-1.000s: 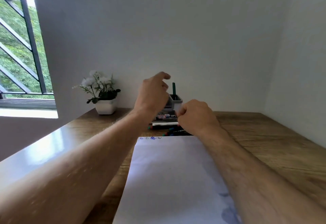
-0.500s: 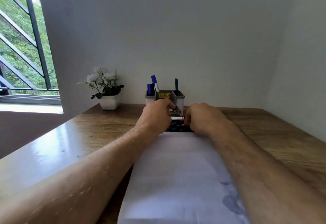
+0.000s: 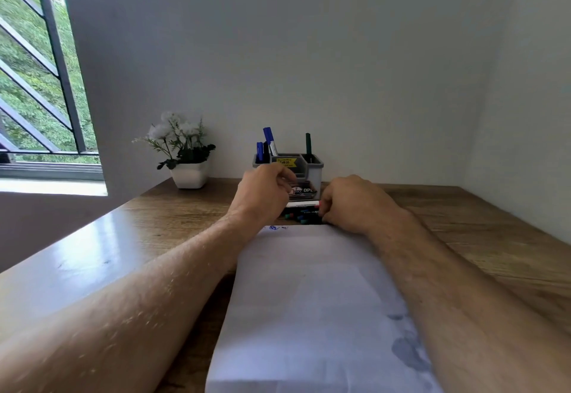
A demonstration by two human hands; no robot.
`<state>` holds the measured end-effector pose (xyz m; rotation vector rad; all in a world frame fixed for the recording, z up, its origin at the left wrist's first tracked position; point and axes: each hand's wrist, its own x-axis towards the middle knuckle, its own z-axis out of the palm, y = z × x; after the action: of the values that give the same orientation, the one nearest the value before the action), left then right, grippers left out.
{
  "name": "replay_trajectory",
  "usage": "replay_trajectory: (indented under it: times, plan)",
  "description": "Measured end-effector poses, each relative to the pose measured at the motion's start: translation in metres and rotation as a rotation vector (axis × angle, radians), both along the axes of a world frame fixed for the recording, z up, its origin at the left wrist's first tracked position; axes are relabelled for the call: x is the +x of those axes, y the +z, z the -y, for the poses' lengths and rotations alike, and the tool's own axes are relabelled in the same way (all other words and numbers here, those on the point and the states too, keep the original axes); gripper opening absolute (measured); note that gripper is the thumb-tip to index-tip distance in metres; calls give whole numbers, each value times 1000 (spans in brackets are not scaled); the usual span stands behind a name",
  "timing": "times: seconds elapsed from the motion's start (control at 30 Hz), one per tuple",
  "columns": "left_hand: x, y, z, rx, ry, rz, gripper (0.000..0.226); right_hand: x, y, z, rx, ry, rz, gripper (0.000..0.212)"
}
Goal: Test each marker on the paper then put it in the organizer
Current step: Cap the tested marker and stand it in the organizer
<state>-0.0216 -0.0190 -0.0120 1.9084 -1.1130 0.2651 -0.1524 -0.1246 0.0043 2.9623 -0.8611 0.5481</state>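
Note:
A grey organizer stands by the back wall with two blue markers in its left compartment and a green marker in its right one. In front of it lies a marker box, and several loose markers lie below that. A white marker with a red end runs level between my hands. My left hand curls its fingers round the marker's left end. My right hand grips the red end. The white paper lies under my forearms, with blue scribbles at its top left.
A white pot of white flowers stands at the back left of the wooden table. A barred window is on the left. Walls close in behind and to the right. A grey smudge marks the paper's lower right.
My left hand came down from the organizer, where the blue markers now show. Both hands closed in on the white marker above the loose pile.

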Motion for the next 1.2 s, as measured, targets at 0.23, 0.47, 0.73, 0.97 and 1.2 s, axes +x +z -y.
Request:
replay_trajectory:
  times: [0.23, 0.47, 0.73, 0.97, 1.2]
  plan:
    - [-1, 2, -1, -22, 4, -10, 28, -2, 0, 3, 35, 60, -17, 15]
    - [-5, 10, -5, -213, 4, -86, 28, 3, 2, 1, 140, 175, 178, 7]
    - [-4, 10, -3, -404, -93, -204, 27, 8, 14, -16, 554, 320, 873, 8]
    - [-17, 16, -10, -308, -408, -634, 50, 0, 22, -11, 1036, 342, 1213, 35]
    - [-7, 21, -10, -515, -352, -812, 27, 2, 18, -12, 1091, 318, 1034, 15]
